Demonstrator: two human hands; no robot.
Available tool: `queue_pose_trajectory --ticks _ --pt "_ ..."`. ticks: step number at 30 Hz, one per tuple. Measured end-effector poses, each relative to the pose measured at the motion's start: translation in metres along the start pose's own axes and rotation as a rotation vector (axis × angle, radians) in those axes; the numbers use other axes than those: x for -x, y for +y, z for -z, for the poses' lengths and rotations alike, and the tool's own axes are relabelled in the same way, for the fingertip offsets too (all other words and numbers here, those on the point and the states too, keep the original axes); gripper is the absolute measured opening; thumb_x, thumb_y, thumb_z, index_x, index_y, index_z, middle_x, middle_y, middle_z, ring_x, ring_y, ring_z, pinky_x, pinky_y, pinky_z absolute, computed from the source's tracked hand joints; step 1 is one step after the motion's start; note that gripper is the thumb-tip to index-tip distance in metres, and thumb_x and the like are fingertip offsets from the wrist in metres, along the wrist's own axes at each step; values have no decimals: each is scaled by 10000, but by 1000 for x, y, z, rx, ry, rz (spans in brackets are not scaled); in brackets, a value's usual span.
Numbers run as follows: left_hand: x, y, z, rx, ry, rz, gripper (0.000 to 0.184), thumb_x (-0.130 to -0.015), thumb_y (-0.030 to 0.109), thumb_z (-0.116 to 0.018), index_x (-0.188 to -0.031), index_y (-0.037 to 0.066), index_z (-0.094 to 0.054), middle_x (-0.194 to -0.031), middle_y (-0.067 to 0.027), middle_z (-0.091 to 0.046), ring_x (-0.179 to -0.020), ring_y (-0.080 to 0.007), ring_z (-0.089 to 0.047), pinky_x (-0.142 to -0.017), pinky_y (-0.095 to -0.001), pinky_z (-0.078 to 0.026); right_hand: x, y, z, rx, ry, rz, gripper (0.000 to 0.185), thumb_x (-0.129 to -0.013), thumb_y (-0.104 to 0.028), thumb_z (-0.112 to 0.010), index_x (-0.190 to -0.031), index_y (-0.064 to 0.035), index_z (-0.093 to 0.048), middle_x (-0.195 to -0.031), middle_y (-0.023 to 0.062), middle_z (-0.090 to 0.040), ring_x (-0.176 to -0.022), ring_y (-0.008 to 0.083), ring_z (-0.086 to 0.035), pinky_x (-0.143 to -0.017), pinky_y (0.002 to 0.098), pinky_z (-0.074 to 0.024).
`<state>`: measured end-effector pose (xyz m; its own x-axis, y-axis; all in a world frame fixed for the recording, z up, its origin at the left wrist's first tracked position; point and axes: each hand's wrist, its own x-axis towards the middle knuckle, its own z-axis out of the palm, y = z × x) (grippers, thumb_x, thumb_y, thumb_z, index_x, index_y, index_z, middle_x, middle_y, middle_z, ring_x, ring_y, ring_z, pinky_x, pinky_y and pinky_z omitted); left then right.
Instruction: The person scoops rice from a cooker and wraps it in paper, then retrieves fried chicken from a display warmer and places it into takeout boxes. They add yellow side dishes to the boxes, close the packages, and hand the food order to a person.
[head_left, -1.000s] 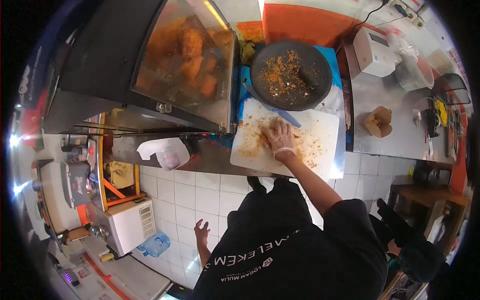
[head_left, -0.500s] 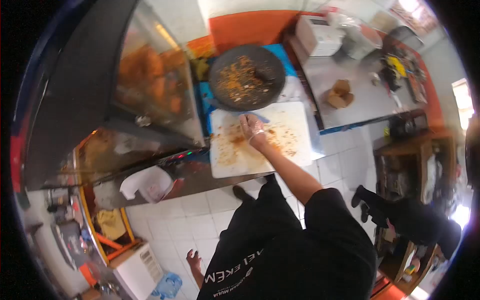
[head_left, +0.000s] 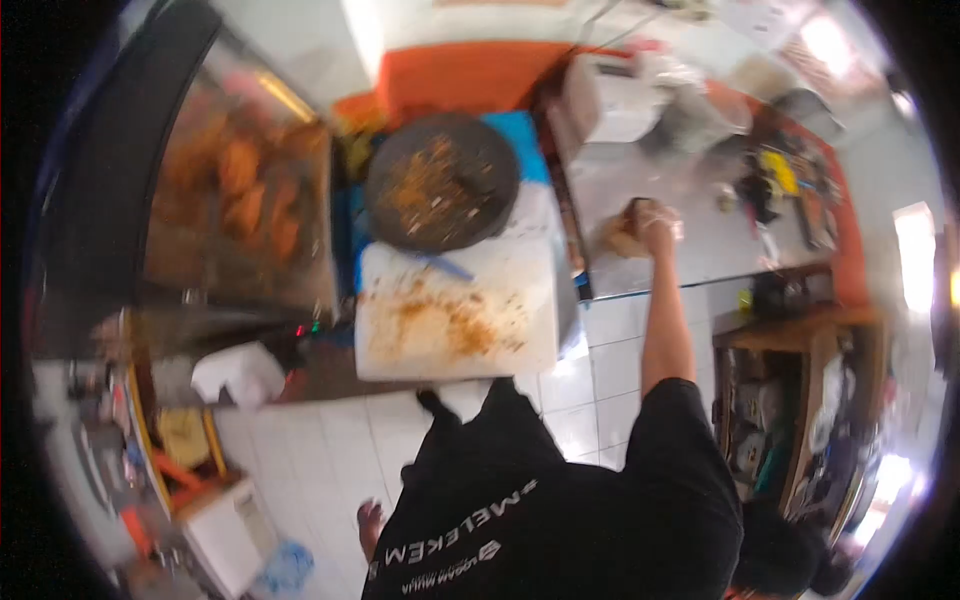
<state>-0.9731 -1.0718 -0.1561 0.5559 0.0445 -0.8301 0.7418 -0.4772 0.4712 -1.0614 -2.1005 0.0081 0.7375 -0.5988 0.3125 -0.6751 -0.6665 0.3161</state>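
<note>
My right hand [head_left: 660, 224], in a clear plastic glove, is at a small brown paper food box [head_left: 625, 238] on the metal counter. Blur smears its fingers, so whether they grip anything does not show. My left hand [head_left: 370, 516] hangs low beside my body, bare, with loosely bent fingers and nothing visible in it. A white cutting board [head_left: 385, 345] carries orange-brown crumbs and smears. Behind it sits a dark round pan or mortar [head_left: 385, 222] with orange-brown bits inside. A blue handle, perhaps a knife's [head_left: 448, 266], lies at the board's far edge.
A glass display case [head_left: 245, 185] with fried-looking food stands at left. On the metal counter [head_left: 690, 265] are a white box-shaped appliance [head_left: 603, 98] and a plastic tub [head_left: 720, 105]. A wooden shelf [head_left: 800, 340] stands at right. Partly visible, a person in dark clothing [head_left: 780, 550] is low right.
My right hand has moved from the cutting board rightward to the brown paper box. The view has shifted too. My left hand still hangs at my side.
</note>
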Motion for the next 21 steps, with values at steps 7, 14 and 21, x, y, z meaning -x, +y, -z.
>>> queue_pose_trajectory --ticks 7,14,21 --pt "85 24 -100 -13 42 40 432 -884 120 -719 -1292 80 -581 -1225 -103 -614 -930 -210 -659 -725 -361 -573 54 -199 70 -948 -71 188 225 -953 -233 -592 -1113 -88 -655 -1081 163 -671 -975 365 -641 -896 462 -493" --pt "170 -46 -157 -68 -51 67 353 -882 131 -716 -1216 66 -620 -1132 -97 -656 -891 -198 -670 -714 -350 -564 88 -338 79 -470 -264 722 264 -879 -137 -556 -1088 -1 -640 -1152 202 -632 -1056 331 -611 -811 408 -542" --pt "209 -59 -193 20 24 124 320 -888 146 -716 -1185 67 -627 -1078 -94 -663 -856 -195 -670 -694 -344 -558 64 -338 60 -528 -479 637 259 -872 -93 -520 -1089 -18 -640 -1121 202 -636 -1011 305 -642 -802 373 -556"
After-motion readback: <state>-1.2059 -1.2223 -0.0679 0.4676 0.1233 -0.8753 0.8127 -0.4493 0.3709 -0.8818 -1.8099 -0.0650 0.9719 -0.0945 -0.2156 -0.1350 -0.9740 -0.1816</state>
